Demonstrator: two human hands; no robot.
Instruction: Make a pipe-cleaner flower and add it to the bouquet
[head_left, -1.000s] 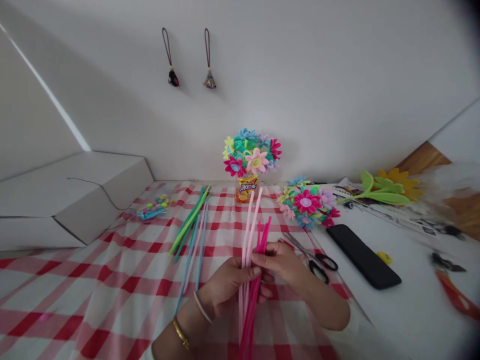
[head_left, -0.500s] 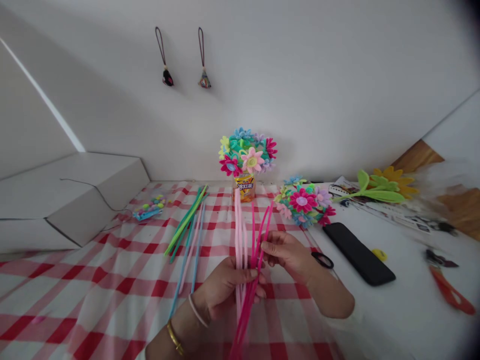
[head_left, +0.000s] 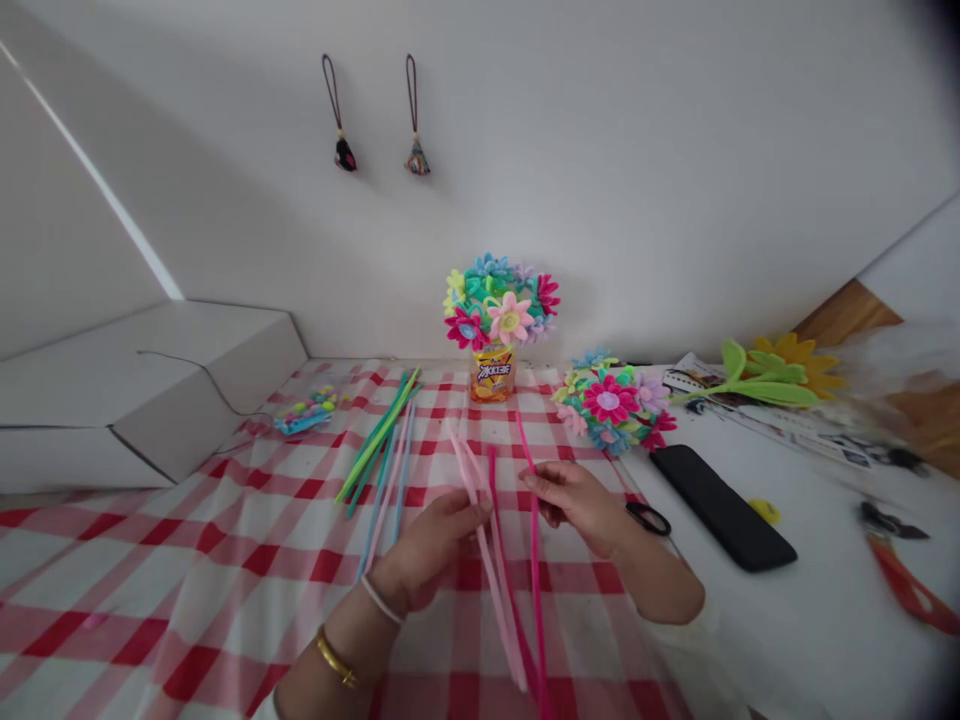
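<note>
Light pink pipe cleaners [head_left: 493, 582] are pinched in my left hand [head_left: 435, 540], between thumb and fingers, and slant down toward the front edge. Beside them, a darker pink pipe cleaner [head_left: 495, 490] runs close to the fingertips; whether the left hand grips it too is hard to make out. My right hand [head_left: 571, 503] pinches a hot pink pipe cleaner [head_left: 535, 560], held nearly upright and apart from the light pink ones. Left of my hands, green pipe cleaners [head_left: 381, 432] and blue ones [head_left: 400, 482] lie on the checked cloth [head_left: 247, 590].
Behind my hands stands a cup [head_left: 493, 375] holding fuzzy flowers [head_left: 510, 318]. A second flower bunch [head_left: 609, 400], a black phone [head_left: 720, 508] and orange-handled pliers [head_left: 904, 580] lie to the right. A white box [head_left: 210, 390] and a bag of pompoms [head_left: 306, 412] are at left.
My hands have moved apart. The hot pink pipe cleaner in my right hand has come away from the bundle, and the light pink ones now tilt in my left hand.
</note>
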